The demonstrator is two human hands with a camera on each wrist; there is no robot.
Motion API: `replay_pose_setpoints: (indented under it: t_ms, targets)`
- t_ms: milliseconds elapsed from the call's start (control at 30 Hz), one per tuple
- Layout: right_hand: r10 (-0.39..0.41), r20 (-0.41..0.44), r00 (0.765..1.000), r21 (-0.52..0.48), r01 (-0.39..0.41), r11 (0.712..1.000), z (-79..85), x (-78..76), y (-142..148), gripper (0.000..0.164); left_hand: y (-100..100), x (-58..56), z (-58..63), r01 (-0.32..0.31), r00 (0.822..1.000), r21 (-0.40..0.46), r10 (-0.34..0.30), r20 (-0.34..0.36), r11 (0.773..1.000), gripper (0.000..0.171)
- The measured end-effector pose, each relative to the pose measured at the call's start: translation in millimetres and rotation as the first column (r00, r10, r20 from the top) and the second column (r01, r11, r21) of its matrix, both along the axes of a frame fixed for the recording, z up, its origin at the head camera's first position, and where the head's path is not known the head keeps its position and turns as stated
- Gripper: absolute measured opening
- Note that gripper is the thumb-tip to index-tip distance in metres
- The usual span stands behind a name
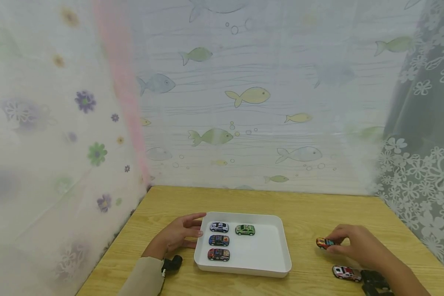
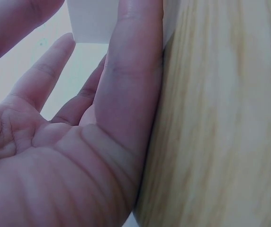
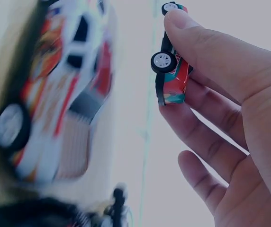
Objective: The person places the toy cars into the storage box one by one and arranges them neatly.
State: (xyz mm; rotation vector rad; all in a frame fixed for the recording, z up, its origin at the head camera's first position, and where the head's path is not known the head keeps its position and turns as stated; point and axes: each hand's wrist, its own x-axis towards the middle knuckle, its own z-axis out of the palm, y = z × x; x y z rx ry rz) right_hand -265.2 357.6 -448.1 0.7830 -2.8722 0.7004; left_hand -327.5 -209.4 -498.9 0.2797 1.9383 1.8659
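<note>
My right hand pinches a red, yellow and teal toy car between thumb and fingers, to the right of the white tray. In the right wrist view the toy car's dark wheels face left. My left hand rests on its edge at the tray's left side, fingertips right at the wall, fingers loosely bent. The tray holds a white toy car, a blue one and a red one in a left column, with a green toy car beside the top one.
A white and red toy car lies on the wooden table, just below my right hand and close to the black wrist device. Curtains printed with fish and flowers stand behind and beside the table.
</note>
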Motion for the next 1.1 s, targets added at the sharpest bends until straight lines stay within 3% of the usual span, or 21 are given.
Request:
replay_pose_setpoints:
  t_ms: [500, 1100]
  targets:
    - [0.027, -0.071, 0.997, -0.002, -0.027, 1.0, 16.7, -9.4, -41, 0.02, 0, -1.4, -1.1, -0.003, 1.0, -0.012, 0.003, -0.003, 1.0, 0.074]
    - [0.082, -0.195, 0.977, -0.08, -0.099, 0.992, 25.7, -27.5, -87, 0.019, 0, -0.3, -0.6, 0.003, 1.0, -0.007, -0.003, -0.006, 1.0, 0.075]
